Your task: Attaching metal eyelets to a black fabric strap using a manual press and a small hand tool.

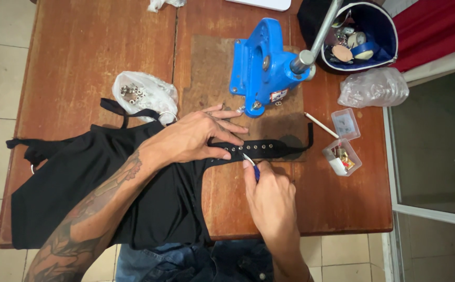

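Note:
A black garment (91, 183) lies across the wooden table (337, 203), with a narrow black strap (269, 149) carrying a row of small metal eyelets stretched to the right. My left hand (196, 136) lies flat on the strap's left end, fingers spread, pinning it down. My right hand (269, 198) grips a small blue-handled tool (252, 164) whose metal tip touches the strap near its middle eyelets.
A blue hand press (261, 65) with a metal lever stands on a brown board just behind the strap. A clear bag of metal eyelets (144, 94) lies at left. A white stick, two small plastic boxes (342, 151), a crumpled clear bag and a blue basket (374, 31) sit at right.

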